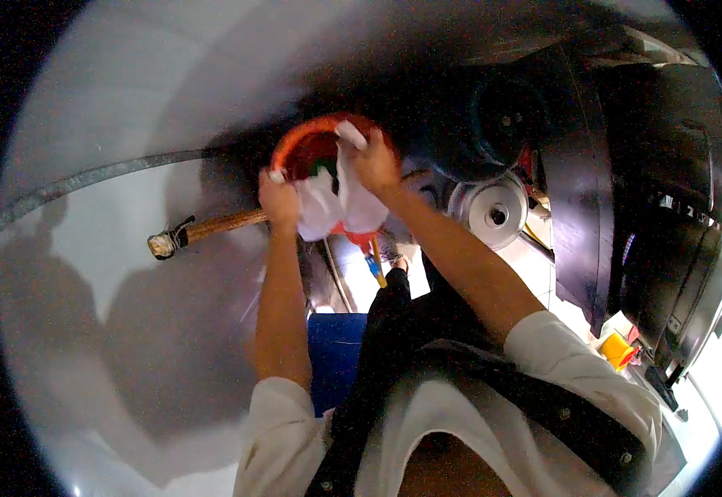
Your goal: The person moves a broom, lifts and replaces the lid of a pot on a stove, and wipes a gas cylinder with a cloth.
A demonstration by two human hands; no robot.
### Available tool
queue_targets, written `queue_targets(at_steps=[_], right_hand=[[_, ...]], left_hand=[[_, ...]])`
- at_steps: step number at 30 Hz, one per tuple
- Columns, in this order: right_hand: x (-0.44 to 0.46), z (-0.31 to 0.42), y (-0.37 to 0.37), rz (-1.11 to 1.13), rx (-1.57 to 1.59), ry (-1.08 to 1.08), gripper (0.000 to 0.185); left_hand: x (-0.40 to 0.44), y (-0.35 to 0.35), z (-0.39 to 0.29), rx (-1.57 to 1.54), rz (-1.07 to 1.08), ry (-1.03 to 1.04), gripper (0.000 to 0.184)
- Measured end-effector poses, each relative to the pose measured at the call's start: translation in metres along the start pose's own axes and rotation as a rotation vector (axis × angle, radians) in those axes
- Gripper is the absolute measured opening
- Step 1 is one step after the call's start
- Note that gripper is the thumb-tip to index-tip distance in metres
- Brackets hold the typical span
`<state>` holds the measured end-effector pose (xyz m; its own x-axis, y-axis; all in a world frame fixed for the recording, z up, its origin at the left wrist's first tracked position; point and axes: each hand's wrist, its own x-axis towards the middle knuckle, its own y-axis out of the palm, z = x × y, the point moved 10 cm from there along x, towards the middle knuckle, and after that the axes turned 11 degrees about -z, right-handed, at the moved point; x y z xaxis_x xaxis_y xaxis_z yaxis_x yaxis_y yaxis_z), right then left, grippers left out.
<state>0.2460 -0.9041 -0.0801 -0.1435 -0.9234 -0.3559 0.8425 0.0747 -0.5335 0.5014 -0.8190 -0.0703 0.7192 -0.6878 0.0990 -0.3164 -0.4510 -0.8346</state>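
Note:
A white cloth (360, 192) hangs in loose folds between my hands; whether it is fabric or a thin bag I cannot tell. My left hand (279, 200) is closed on its left edge. On the other side, my right hand (376, 167) pinches a bunched upper edge, the fingers partly blurred. Just behind the cloth is an orange-red bucket (315, 126), its round rim showing above and between my hands. Something green (323, 167) shows inside it, too dim to name. A thick wooden stick (224, 222) with a wrapped end reaches left from near my left hand.
Below my arms stands a blue box (332, 352). To the right lies a round silver metal piece (493, 213) by a dark round container (506, 120). Large black panels (572, 190) line the right side, with a yellow cup (618, 352) low beside them. A pale wall (129, 331) curves along the left.

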Motion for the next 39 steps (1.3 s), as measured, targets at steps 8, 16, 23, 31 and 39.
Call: queue_targets(at_steps=[8, 16, 23, 31, 39], right_hand=[[-0.048, -0.013, -0.036, 0.032, -0.132, -0.242, 0.057], [0.045, 0.022, 0.001, 0.054, -0.208, -0.039, 0.060], [-0.017, -0.010, -0.022, 0.089, -0.004, -0.122, 0.058], [-0.040, -0.009, -0.028, 0.051, -0.113, -0.136, 0.063], [0.036, 0.031, 0.030, 0.095, -0.147, 0.037, 0.057]], left_hand=[[-0.109, 0.025, 0.075, 0.089, 0.174, 0.020, 0.056], [0.011, 0.080, 0.068, 0.138, 0.092, 0.135, 0.044], [-0.074, -0.005, 0.008, -0.040, 0.010, -0.053, 0.048], [-0.091, -0.022, 0.011, -0.134, 0.032, -0.036, 0.049], [0.052, 0.050, 0.058, 0.162, 0.168, 0.101, 0.043]])
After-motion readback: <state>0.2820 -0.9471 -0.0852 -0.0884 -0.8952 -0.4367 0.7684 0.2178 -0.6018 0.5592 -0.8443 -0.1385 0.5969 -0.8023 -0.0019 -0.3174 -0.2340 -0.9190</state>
